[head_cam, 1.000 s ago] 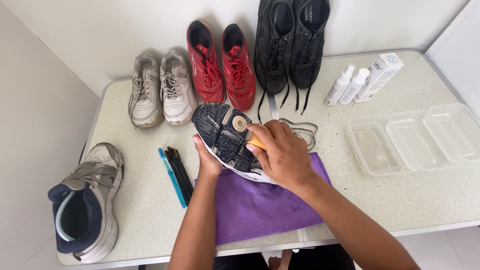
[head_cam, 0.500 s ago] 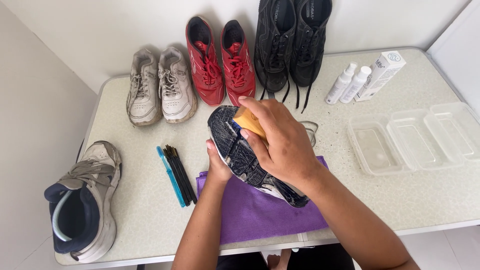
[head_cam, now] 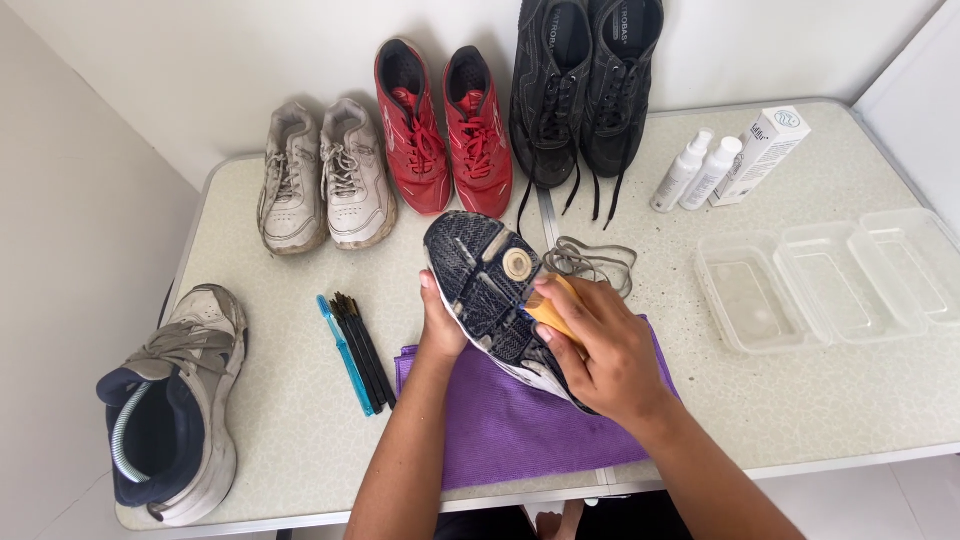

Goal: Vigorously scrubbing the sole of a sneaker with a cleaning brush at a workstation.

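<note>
My left hand [head_cam: 441, 335] gripped the upturned shoe [head_cam: 490, 290] from nine o'clock; my right hand [head_cam: 600, 350] pinched a yellow sponge [head_cam: 553, 311] against its sole at four o'clock, above the purple cloth [head_cam: 520, 430]

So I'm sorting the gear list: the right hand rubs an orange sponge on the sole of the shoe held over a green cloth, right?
Not quite: the cloth is purple, not green, as the head view shows. The right hand does press an orange sponge on the sole of the shoe.
</note>
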